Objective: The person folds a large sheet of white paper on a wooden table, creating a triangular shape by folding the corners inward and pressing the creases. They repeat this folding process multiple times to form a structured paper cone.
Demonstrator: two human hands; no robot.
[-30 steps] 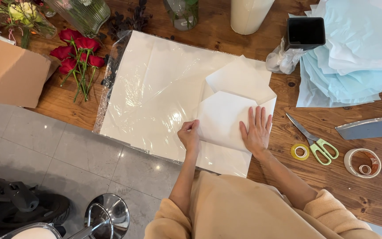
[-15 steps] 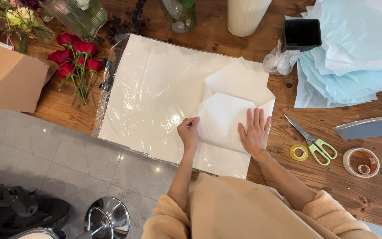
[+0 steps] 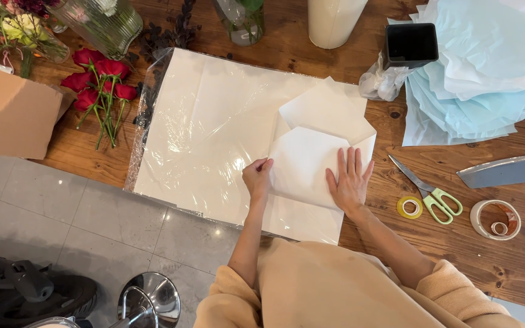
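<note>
A folded white paper sheet [image 3: 305, 159] lies on a stack of large white sheets under clear film [image 3: 208, 127] on the wooden table [image 3: 432, 243]. My left hand [image 3: 257, 177] pinches the folded sheet's left edge between thumb and fingers. My right hand [image 3: 350, 179] rests flat, fingers spread, on the sheet's right part. A second white sheet [image 3: 323, 109] sits just behind, partly under the folded one.
Red roses [image 3: 98, 85] lie at the left beside a brown cardboard piece [image 3: 10, 112]. Green-handled scissors [image 3: 429, 194], a small yellow tape roll [image 3: 409, 207], a wider tape roll [image 3: 495, 218] and a grey blade-like tool [image 3: 502, 172] sit at right. Pale blue tissue sheets [image 3: 475, 79], a black pot [image 3: 411, 44], and vases stand behind.
My hands stay on the folded sheet; the left fingers have shifted slightly along its left edge. The view has moved a little.
</note>
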